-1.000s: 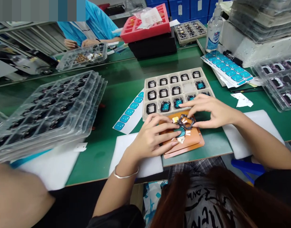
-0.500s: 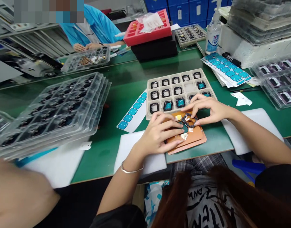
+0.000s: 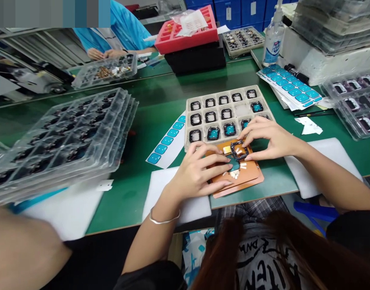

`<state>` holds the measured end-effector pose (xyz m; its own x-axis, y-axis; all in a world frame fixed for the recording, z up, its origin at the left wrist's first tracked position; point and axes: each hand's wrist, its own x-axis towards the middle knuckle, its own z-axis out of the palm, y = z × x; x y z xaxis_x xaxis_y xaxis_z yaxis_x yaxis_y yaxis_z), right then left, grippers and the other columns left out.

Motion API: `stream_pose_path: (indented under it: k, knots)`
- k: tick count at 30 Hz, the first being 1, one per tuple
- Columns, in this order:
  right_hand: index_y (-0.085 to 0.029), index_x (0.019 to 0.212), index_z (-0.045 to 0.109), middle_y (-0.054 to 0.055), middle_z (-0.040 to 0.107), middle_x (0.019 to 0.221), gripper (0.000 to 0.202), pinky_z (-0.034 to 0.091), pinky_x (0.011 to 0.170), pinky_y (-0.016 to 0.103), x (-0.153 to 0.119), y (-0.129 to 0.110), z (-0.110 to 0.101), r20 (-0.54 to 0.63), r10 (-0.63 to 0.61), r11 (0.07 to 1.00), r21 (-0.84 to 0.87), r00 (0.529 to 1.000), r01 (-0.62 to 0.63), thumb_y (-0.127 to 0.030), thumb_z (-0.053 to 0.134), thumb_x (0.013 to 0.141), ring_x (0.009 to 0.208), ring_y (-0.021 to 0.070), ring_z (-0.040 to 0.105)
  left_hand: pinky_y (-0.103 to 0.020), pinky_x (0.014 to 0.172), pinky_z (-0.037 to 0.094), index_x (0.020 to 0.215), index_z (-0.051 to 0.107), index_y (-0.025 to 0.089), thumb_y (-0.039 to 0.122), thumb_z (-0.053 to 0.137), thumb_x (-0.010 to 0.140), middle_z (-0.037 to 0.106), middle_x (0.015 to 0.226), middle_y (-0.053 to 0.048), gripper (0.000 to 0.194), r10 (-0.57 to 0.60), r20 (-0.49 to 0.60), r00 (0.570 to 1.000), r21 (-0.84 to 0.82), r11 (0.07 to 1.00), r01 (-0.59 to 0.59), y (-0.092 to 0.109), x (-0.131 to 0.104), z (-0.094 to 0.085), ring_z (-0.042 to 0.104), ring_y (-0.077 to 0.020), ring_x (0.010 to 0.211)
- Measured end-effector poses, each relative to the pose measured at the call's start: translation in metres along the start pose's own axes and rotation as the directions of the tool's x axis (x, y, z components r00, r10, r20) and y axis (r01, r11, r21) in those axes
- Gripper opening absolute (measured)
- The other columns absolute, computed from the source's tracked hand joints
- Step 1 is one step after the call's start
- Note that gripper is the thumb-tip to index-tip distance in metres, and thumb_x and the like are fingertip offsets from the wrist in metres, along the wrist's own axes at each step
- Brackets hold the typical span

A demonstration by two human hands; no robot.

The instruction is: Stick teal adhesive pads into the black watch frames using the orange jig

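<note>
My right hand (image 3: pixel 265 139) grips a small black square frame (image 3: pixel 239 150) by its right side, between thumb and fingers. My left hand (image 3: pixel 203 169) lies with fingers spread over an orange board (image 3: pixel 250 174), its fingertips at a dark teal piece (image 3: pixel 234 164). Small white pieces (image 3: pixel 235 174) and a yellow-and-white block (image 3: pixel 227 150) are on the board. Just behind it stands a beige tray (image 3: pixel 203 125) of black frames, some with blue film inside.
Stacked clear trays (image 3: pixel 67 137) stand on the left, blue sticker sheets (image 3: pixel 290 86) at the back right. A bottle (image 3: pixel 273 44) and a red tray (image 3: pixel 188 32) are farther back. Another person's hands (image 3: pixel 103 53) are behind a parts tray; someone's arm (image 3: pixel 24 249) shows at lower left.
The black frame in my right hand has turned to lie flatter, its opening now facing up. My left fingers have shifted slightly left, showing more of the teal piece.
</note>
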<state>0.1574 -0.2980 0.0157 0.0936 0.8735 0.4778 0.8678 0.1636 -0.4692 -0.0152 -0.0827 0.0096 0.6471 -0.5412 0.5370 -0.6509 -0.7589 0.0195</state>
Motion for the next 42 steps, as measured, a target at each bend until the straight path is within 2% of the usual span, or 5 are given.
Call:
stream_pose_path:
  k: [6, 13, 32, 38, 42]
  knots:
    - [-0.021, 0.083, 0.073, 0.006, 0.075, 0.104, 0.019, 0.041, 0.085, 0.044, 0.000, -0.021, 0.014, -0.038, 0.022, 0.999, -0.025, 0.999, -0.023, -0.039, 0.076, 0.079, 0.096, 0.0260, 0.054, -0.044, 0.081, 0.041, 0.110, 0.067, 0.025, 0.049, 0.075, 0.079, 0.077, 0.096, -0.004, 0.040, -0.122, -0.119, 0.985, 0.113, 0.984, 0.135, 0.006, -0.002, -0.004, 0.063, -0.0269, 0.094]
    - [-0.019, 0.079, 0.073, 0.008, 0.076, 0.105, 0.019, 0.044, 0.081, 0.043, -0.001, -0.029, 0.029, -0.091, 0.035, 0.999, -0.018, 0.995, -0.037, -0.037, 0.078, 0.077, 0.093, 0.0258, 0.054, -0.046, 0.085, 0.044, 0.116, 0.063, 0.020, 0.055, 0.072, 0.081, 0.073, 0.113, -0.009, 0.051, -0.332, -0.046, 0.942, 0.042, 0.942, 0.334, 0.008, -0.001, 0.002, 0.059, -0.0298, 0.105]
    - [-0.021, 0.088, 0.075, 0.007, 0.074, 0.111, 0.022, 0.044, 0.087, 0.044, -0.001, -0.027, 0.027, -0.016, 0.125, 0.991, 0.057, 0.992, -0.124, -0.041, 0.079, 0.077, 0.100, 0.0269, 0.054, -0.050, 0.092, 0.044, 0.114, 0.066, 0.022, 0.054, 0.070, 0.083, 0.071, 0.118, -0.008, 0.045, -0.404, -0.020, 0.915, -0.048, 0.914, 0.403, 0.009, -0.003, 0.001, 0.056, -0.0301, 0.109]
    - [-0.019, 0.076, 0.070, 0.007, 0.075, 0.107, 0.019, 0.040, 0.084, 0.044, 0.002, -0.034, 0.026, 0.043, 0.141, 0.990, -0.038, 0.989, -0.139, -0.037, 0.074, 0.080, 0.097, 0.0278, 0.052, -0.053, 0.094, 0.040, 0.114, 0.066, 0.023, 0.058, 0.065, 0.086, 0.070, 0.118, -0.009, 0.045, -0.418, 0.037, 0.908, -0.017, 0.908, 0.419, 0.012, -0.005, 0.003, 0.051, -0.0323, 0.116]
    - [-0.019, 0.079, 0.068, 0.008, 0.074, 0.104, 0.019, 0.037, 0.086, 0.044, 0.003, -0.035, 0.024, 0.075, 0.159, 0.987, -0.041, 0.984, -0.157, -0.038, 0.072, 0.081, 0.099, 0.0284, 0.052, -0.054, 0.098, 0.042, 0.109, 0.068, 0.024, 0.056, 0.070, 0.082, 0.071, 0.114, -0.008, 0.042, -0.459, -0.007, 0.888, -0.145, 0.880, 0.453, 0.009, -0.005, 0.007, 0.053, -0.0298, 0.112]
